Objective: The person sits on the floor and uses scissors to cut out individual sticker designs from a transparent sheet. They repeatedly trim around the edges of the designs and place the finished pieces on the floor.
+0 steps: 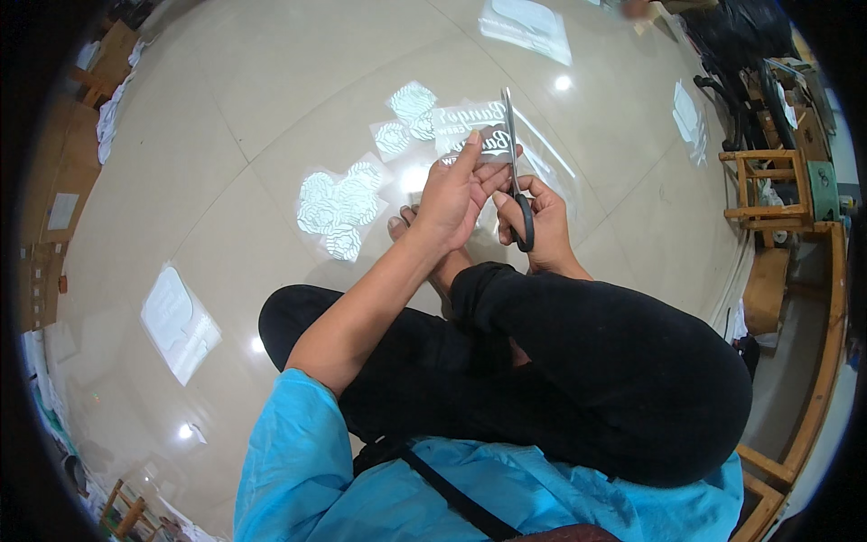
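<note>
My left hand [455,196] grips a clear film sheet [450,139] printed with white mirrored lettering, its thumb on top and fingers beneath. In my right hand [545,227] is a pair of scissors [513,146] with black handles. The blades point away from me and lie along the sheet's right edge, almost together. Behind the sheet lie film pieces with pale wavy round prints [412,101]. More such wavy-patterned film pieces [342,200] rest on the floor left of my hands. Thin white-edged film strips [545,142] lie on the floor beyond the scissors.
Stacks of printed film lie at the far side [525,30], at left [179,325] and at right [687,122] on the tiled floor [291,88]. Cardboard boxes [64,162] line the left. A wooden stool [769,183] and wooden frame [830,305] stand at right.
</note>
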A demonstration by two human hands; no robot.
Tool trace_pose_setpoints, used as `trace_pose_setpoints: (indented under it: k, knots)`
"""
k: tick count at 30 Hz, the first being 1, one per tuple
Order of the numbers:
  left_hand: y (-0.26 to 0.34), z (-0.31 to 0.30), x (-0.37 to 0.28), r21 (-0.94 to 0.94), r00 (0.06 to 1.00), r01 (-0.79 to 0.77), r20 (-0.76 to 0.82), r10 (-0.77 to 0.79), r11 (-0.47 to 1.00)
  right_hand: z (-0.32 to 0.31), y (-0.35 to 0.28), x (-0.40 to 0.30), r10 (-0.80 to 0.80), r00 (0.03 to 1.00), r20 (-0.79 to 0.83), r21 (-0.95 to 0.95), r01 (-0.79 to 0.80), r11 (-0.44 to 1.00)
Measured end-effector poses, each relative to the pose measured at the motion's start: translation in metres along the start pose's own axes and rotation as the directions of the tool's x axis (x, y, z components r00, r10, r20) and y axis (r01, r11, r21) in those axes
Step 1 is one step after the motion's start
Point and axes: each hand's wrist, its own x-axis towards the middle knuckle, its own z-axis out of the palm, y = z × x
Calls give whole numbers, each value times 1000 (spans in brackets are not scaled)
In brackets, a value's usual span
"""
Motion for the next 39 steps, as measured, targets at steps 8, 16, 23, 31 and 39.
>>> trace_pose_setpoints:
  k: [8,16,23,31,39]
  knots:
    - [-13,-3,0,53,997,71,8,-71,996,-12,9,4,-20,999,-48,43,22,999]
    - [-58,-40,22,7,937,329,-125,-325,944,-43,57,2,188,966,-179,20,-187,982]
    - [-81,-67,24,299,907,398,-267,-325,867,-62,88,1,339,908,-245,97,-325,941]
    - [-57,-54,23,184,941,317,-180,-285,930,-56,77,0,274,961,-34,140,-267,953]
    - [-50,-51,11,240,931,361,-154,-331,901,-49,59,4,219,972,-81,172,-203,964]
